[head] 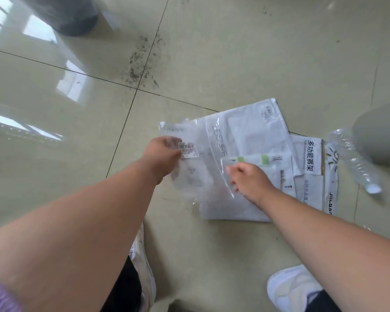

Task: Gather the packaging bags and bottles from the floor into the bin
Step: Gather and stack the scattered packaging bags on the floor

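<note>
Here, left hand (164, 154) grips a clear bag (189, 167) above glossy floor tiles (54, 97); right hand (248, 179) half-curled.

Flat white plastic packaging bags (245, 136) overlap on the floor; clear crumpled bag (189, 174) partly lifted; clear plastic bottle (356, 163) lying beside; dark, blurred bin (74, 16), apparently.

You can read "LEISURE" in grey capitals on large white bag (245, 140); Chinese characters "多功能裤架" in dark print on white package (309, 154) to its right; partial "JOLDO" lettering on strip-edged bag (331, 199) at far right; barcode sticker (188, 150) on clear bag (189, 174), its small print too fine to read
</note>
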### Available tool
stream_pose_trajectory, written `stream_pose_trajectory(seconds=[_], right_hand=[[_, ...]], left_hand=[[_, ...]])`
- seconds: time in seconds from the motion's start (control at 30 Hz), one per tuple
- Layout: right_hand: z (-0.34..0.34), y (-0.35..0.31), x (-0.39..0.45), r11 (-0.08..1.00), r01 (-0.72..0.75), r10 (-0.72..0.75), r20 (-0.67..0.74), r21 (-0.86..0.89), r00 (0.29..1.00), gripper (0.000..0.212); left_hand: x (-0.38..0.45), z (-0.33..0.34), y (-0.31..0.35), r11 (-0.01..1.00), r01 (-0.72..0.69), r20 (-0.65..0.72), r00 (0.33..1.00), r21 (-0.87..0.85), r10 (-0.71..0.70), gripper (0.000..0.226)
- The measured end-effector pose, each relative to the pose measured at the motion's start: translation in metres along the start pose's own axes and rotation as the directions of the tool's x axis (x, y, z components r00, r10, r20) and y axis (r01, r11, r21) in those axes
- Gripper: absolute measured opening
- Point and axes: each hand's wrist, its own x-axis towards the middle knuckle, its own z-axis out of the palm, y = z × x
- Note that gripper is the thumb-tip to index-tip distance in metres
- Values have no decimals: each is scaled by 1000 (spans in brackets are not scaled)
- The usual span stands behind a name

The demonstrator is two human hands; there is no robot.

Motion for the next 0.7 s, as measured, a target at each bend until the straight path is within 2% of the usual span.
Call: stream_pose_trajectory(seconds=[0.03, 0.07, 0.17, 0.2, 0.27, 0.3, 0.37, 0.43, 0.47, 0.53, 0.57, 0.63, 0.7], right_hand=[[-4, 10, 7, 991, 33, -51, -134, -130, 990, 21], [-10, 19, 14, 962, 29, -86, -198, -273, 976, 29], [-31, 40, 37, 776, -25, -45, -95, -630, 994, 94], [-35, 42, 41, 702, -25, -31, -66, -711, 997, 106], [-39, 41, 47, 606, -16, -47, -56, -795, 997, 110], [-39, 40, 49, 593, -24, -50, -66, -805, 997, 107], [-39, 38, 53, 626, -47, -22, -78, -779, 997, 91], [-40, 42, 57, 715, -72, -13, -116, -695, 993, 62], [-42, 42, 57, 779, -102, 3, -160, -619, 987, 49], [-49, 38, 59, 894, -193, 79, -282, -404, 956, 37], [-54, 37, 61, 924, -245, 138, -342, -295, 930, 36], [-64, 34, 63, 950, -293, 223, -422, -108, 879, 34], [-72, 32, 65, 974, -221, 214, -473, 42, 855, 24]], left_hand=[[0, -2, -3, 999, -24, 17, 1000, 45, 23, 42], [-2, -4, -6, 997, -49, 56, 997, 64, 46, 47], [-5, -6, -13, 996, -74, 173, 983, 58, 63, 68], [-6, -6, -16, 995, -78, 190, 980, 59, 65, 83], [-5, -8, -21, 996, -66, 184, 981, 64, 54, 115], [-6, -9, -21, 996, -55, 185, 982, 70, 41, 126], [-6, -9, -22, 995, -56, 208, 977, 77, 39, 135], [-6, -6, -20, 993, -102, 221, 971, 64, 86, 136], [-5, -4, -19, 989, -133, 212, 970, 71, 115, 133], [-3, 1, -15, 985, -165, 191, 970, 54, 152, 124], [-1, 3, -13, 985, -162, 178, 972, 54, 150, 113], [0, 7, -10, 978, -150, 156, 980, 143, 127, 75], [3, 9, -13, 963, -134, 119, 987, 233, 109, 47]])
